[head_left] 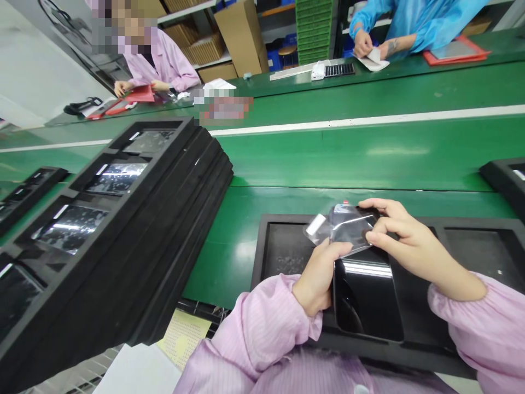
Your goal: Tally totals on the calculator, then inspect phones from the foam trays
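A glossy black phone point(369, 295) is tilted over a black foam tray point(283, 257) in front of me. My left hand point(322, 271) grips the phone by its left edge, its thumb lying on a clear protective film point(348, 227). The film covers the phone's upper end and sticks out past it to the left, with a white tab point(315, 225) at its corner. At the upper right, my right hand point(402, 238) pinches the film's edge against the phone, fingers bent. Some of my left fingers are hidden beneath the phone.
A tall stack of black foam trays point(164, 219) stands at my left, film-covered panels in its top one. Another tray point(506, 175) lies at the right edge. Beyond the green bench point(348, 153), two co-workers handle items. A yellow sheet point(184, 336) lies below the stack.
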`<state>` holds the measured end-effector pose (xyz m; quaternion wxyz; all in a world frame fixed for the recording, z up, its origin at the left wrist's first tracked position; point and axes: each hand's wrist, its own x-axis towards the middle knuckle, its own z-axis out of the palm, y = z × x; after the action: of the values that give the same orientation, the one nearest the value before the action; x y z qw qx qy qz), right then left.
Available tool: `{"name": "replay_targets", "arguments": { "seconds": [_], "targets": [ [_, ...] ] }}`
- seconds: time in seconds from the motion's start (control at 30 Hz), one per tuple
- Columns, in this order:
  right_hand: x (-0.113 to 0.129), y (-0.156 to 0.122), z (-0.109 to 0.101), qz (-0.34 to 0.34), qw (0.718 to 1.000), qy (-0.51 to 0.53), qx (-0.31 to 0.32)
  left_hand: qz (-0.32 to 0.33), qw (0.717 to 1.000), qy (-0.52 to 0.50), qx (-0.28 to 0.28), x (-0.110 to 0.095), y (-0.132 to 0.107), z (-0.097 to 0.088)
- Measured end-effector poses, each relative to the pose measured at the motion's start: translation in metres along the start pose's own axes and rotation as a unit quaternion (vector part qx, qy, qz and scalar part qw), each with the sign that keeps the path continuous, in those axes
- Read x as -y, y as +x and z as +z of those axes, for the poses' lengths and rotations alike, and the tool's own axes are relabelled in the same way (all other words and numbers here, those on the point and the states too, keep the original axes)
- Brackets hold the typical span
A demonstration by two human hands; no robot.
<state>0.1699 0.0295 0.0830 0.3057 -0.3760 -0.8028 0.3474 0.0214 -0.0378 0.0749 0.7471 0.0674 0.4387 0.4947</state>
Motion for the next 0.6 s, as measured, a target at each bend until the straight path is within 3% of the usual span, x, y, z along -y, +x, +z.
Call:
{"name": "replay_targets", "arguments": {
  "seconds": [0.1, 0.2, 0.33, 0.4, 0.5, 0.6],
  "targets": [
    [0.001, 0.0, 0.003, 0.039, 0.998, 0.007, -0.052, -0.021, 1.0, -0.022, -0.007, -0.002, -0.002, 0.001],
    [0.003, -0.002, 0.0, 0.122, 0.984, 0.045, -0.121, -0.024, 0.998, -0.038, -0.041, -0.003, -0.005, 0.001],
    [0.015, -0.008, 0.002, 0.226, 0.974, 0.02, -0.012, 0.042, 0.998, -0.044, -0.018, 0.0, -0.005, 0.0],
    [0.022, -0.012, 0.005, 0.275, 0.959, 0.061, 0.027, 0.07, 0.996, -0.057, -0.001, 0.004, -0.004, -0.001],
    [0.029, -0.019, 0.008, 0.306, 0.929, 0.207, 0.019, 0.085, 0.994, -0.071, 0.012, 0.008, -0.005, 0.001],
    [0.032, -0.028, 0.006, 0.304, 0.89, 0.337, -0.029, 0.066, 0.994, -0.079, 0.037, 0.009, -0.01, 0.005]
  ]
}}
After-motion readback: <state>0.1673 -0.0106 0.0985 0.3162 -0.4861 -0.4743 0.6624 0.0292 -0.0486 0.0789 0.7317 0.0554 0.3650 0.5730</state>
